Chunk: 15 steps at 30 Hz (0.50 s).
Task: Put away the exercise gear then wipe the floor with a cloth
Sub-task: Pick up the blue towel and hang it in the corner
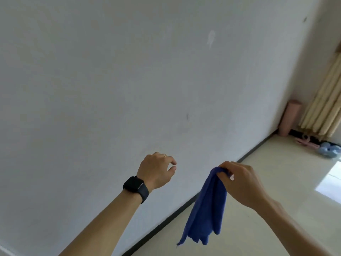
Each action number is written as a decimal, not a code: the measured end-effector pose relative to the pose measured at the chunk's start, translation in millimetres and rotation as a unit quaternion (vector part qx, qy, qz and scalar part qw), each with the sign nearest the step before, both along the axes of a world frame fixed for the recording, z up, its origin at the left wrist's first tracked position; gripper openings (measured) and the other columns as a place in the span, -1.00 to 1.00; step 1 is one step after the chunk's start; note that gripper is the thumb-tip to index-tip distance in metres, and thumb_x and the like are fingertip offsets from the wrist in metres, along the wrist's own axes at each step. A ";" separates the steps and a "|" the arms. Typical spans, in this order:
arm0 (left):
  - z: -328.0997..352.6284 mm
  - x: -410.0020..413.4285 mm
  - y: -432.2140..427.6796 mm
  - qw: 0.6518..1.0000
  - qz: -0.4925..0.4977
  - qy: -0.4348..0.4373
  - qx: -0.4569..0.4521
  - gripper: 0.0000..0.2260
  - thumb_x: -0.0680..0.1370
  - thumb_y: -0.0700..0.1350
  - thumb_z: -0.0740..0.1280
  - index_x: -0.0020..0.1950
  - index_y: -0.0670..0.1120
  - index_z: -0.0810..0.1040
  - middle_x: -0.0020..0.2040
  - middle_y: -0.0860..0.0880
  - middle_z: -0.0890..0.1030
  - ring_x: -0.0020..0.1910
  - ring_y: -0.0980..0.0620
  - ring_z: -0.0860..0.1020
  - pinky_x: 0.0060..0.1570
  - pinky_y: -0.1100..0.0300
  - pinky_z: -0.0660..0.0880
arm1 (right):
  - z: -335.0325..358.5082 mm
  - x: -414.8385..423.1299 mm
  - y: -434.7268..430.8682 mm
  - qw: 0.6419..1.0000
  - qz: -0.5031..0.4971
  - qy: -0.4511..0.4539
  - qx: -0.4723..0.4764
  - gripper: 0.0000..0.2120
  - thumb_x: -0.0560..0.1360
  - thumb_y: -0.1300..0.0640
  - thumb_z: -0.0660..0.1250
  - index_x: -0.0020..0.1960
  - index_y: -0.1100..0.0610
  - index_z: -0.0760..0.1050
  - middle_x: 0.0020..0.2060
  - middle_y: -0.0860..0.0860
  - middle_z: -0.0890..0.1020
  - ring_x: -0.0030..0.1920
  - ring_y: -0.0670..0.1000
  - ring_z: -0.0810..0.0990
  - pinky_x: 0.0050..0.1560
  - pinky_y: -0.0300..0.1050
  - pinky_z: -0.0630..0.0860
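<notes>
The blue cloth (pixel 206 206) hangs in the air from the right hand (pixel 241 182), which pinches its top edge between thumb and curled fingers. The rest droops in loose folds below the grip, clear of the floor (pixel 276 172). The left hand (pixel 156 169), just beside the grip toward the wall (pixel 129 71), holds nothing, its fingers loosely curled.

Wiping looks not yet begun, since the cloth is off the floor and bunched rather than spread. The gear seems put away: far beyond the grip, in the corner, a rolled pink mat (pixel 289 119) stands upright beside a radiator (pixel 324 100), with a pink item (pixel 305 142) and blue dumbbells (pixel 329 149) on the floor at its foot.

The floor below and beyond the grip shows nothing in the way. A dark baseboard (pixel 166 221) runs under the cloth.
</notes>
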<state>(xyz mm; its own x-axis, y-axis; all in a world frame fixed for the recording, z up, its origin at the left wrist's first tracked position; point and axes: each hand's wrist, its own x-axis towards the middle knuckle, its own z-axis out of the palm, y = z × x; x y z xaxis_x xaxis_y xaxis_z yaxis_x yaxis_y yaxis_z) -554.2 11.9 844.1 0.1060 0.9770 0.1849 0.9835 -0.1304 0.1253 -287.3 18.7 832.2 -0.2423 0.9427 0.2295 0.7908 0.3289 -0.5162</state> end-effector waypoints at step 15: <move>46.2 372.7 166.5 0.987 -0.160 -0.017 -0.016 -0.70 0.62 0.10 0.20 0.33 0.11 0.52 0.29 0.08 0.57 0.27 0.03 0.50 0.25 0.10 0.42 | 36.3 381.4 49.1 0.968 -0.241 -0.052 0.046 -0.87 0.60 0.02 0.25 0.00 -0.20 0.53 -0.14 -0.27 0.55 -0.11 -0.12 0.55 -0.17 -0.15 0.41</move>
<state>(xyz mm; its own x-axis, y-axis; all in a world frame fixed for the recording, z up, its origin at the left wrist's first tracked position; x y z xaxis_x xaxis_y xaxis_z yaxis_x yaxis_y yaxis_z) -181.5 178.3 890.3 0.4036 0.9003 0.1631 0.8879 -0.4284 0.1677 94.1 67.8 868.5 0.1948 0.9285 0.3161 0.9098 -0.0506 -0.4120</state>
